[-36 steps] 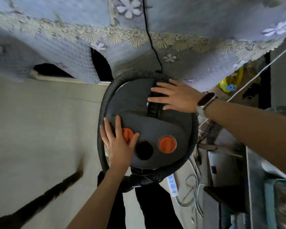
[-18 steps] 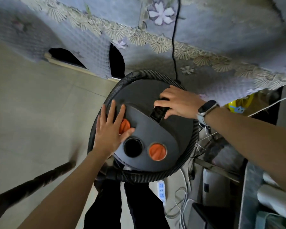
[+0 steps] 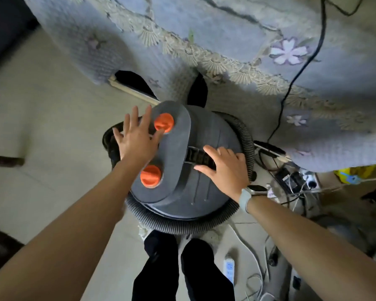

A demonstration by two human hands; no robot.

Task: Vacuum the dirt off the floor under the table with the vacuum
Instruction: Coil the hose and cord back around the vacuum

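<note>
Vacuum (image 3: 206,170) shows no readable label; both hands rest flat on it.

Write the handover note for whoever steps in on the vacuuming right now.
Left hand: open, fingers spread flat on the top of the vacuum beside the far orange knob.
Right hand: open, resting on the black handle, not gripping it.
The vacuum stands on the floor at the edge of the table's blue cloth, with the hose coiled around its body. A black cord runs across the cloth toward the plugs on the right.
Done: vacuum brought to the table.
Left: uncoil the hose and vacuum under the table.
</note>
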